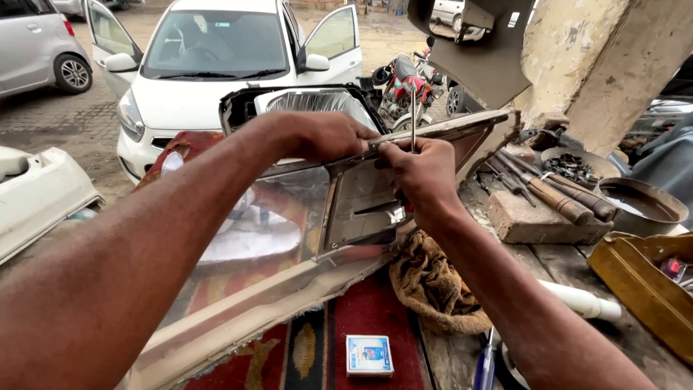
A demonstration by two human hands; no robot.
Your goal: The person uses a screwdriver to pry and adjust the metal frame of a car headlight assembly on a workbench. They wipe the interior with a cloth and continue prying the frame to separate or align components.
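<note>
The work in hand seems to be the fitting or prying of a car headlight unit, which stands tilted on the counter, leaning from the lower left up to the upper right. The left hand is closed over the top edge of the unit and steadies it. The right hand is closed around a thin metal tool, probably a screwdriver, whose shaft stands almost upright just at the upper rim where the two hands meet. I judge that the person is working on a clip or a screw at this rim, though the exact point is hidden by the fingers. The next move would call for a firm hold with the left hand and a small, careful turn or push of the tool, because the clear lens is smooth plastic and can scratch or crack. The lens looks glossy and curved, with dusty beige edges; the inner reflector is shiny like metal. Under the unit lies a red patterned cloth, soft and woven, and beside it a brown rough rag. A small box lies flat on the cloth. To the right, wooden-handled tools rest on a block, near a round metal bowl.
</note>
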